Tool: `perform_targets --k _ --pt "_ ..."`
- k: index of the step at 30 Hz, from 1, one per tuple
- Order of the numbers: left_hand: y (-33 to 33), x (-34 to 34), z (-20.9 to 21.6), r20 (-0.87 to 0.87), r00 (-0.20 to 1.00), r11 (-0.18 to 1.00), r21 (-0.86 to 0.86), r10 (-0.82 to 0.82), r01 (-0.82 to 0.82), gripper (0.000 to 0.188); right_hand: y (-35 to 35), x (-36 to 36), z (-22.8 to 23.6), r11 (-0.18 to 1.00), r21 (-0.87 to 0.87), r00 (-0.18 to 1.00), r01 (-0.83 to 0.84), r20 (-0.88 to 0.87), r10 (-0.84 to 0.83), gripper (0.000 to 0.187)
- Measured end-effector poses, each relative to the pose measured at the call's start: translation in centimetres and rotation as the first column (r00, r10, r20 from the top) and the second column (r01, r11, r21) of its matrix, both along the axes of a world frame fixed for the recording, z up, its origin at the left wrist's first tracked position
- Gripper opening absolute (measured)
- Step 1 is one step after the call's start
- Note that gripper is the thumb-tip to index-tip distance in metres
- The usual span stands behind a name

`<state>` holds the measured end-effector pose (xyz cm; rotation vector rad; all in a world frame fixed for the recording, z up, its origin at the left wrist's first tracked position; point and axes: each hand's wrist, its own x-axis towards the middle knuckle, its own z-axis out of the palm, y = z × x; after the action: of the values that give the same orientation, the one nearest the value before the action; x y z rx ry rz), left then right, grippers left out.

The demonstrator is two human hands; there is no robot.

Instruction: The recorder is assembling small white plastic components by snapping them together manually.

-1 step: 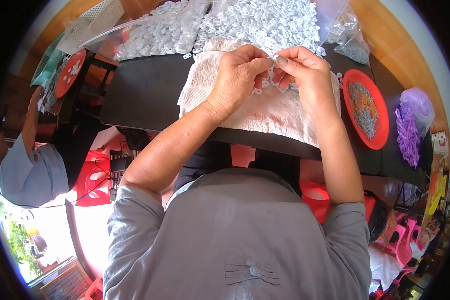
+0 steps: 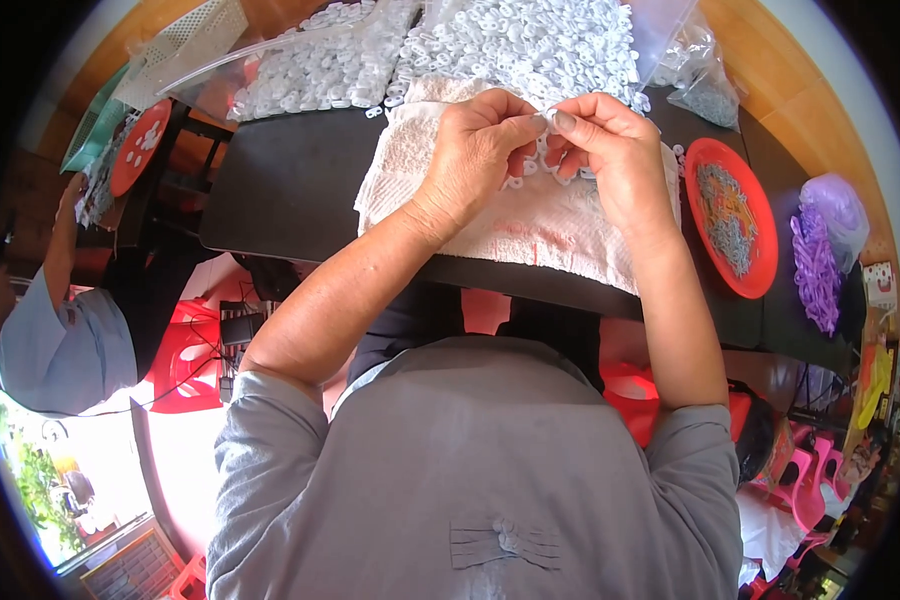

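Note:
My left hand (image 2: pixel 485 145) and my right hand (image 2: pixel 615 150) meet above a pale towel (image 2: pixel 540 240) on the dark table. Thumbs and fingertips of both are closed in a pinch on a small white plastic piece (image 2: pixel 548 115), mostly covered by the fingers. Beneath the hands, several small white plastic pieces with holes (image 2: pixel 515 183) rest on the towel, partly hidden. Beyond the fingertips spreads a large heap of similar white pieces (image 2: pixel 520 45). Right of the towel, a red plate (image 2: pixel 768 235) holds small grey metal-looking parts (image 2: pixel 722 205).
A clear bag (image 2: pixel 705 85) lies at the back right. Purple chain-like pieces (image 2: pixel 815 270) hang near the right table edge. At left, another person's arm (image 2: pixel 60 235) reaches toward a side table with a red plate (image 2: pixel 125 180) and a green basket (image 2: pixel 82 135).

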<state>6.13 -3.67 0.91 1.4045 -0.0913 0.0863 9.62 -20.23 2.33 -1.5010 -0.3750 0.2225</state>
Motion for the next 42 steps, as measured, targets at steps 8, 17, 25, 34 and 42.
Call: perform_targets --k 8,17,25,34,42 --pt "0.0 0.0 0.1 -0.008 0.999 0.999 0.04 -0.033 0.033 0.015 -0.2 0.0 -0.1 1.0 0.012 1.0 0.024 0.004 -0.024 0.016" --pt "-0.2 -0.1 0.0 -0.002 1.0 1.0 0.025 -0.019 0.02 0.012 0.3 -0.3 -0.4 0.999 0.026 0.999 0.047 -0.027 -0.046 0.016" --pt "0.0 0.0 0.0 -0.009 1.0 0.999 0.026 -0.02 0.02 0.011 0.2 -0.2 -0.3 1.0 0.029 0.999 0.008 -0.036 -0.006 0.017" --pt "-0.5 0.0 -0.8 0.021 1.0 1.0 -0.024 0.006 -0.005 0.012 1.3 -0.8 -1.0 0.996 0.022 0.996 0.087 -0.014 -0.087 0.015" --pt "0.1 0.0 0.3 -0.051 0.998 0.998 -0.041 0.038 -0.04 0.022 0.6 -1.0 0.5 0.994 -0.012 0.994 0.111 0.026 -0.111 0.013"
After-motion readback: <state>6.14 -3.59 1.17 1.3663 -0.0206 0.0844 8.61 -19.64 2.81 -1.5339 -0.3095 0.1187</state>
